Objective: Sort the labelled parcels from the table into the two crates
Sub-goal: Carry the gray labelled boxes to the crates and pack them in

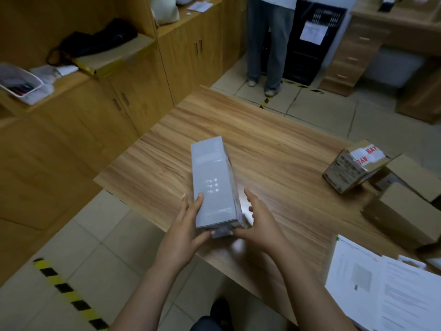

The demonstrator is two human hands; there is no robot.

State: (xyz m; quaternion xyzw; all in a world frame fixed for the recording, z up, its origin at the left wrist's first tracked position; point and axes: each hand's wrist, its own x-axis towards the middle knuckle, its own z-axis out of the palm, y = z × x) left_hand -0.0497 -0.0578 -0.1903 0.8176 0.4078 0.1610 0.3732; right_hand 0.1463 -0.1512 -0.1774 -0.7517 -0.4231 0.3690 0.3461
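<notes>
Bare wood-grain table lies open beyond and to either side of the long grey rectangular box. The left hand holds that box at the near edge, and the right hand is spread just beside it. The table's right end is crowded: a tilted cardboard parcel with a red-lettered white label, plain brown cardboard boxes close by, and white printed sheets at the near corner. Tan wooden cabinets wall in the tiled aisle on the left.
</notes>
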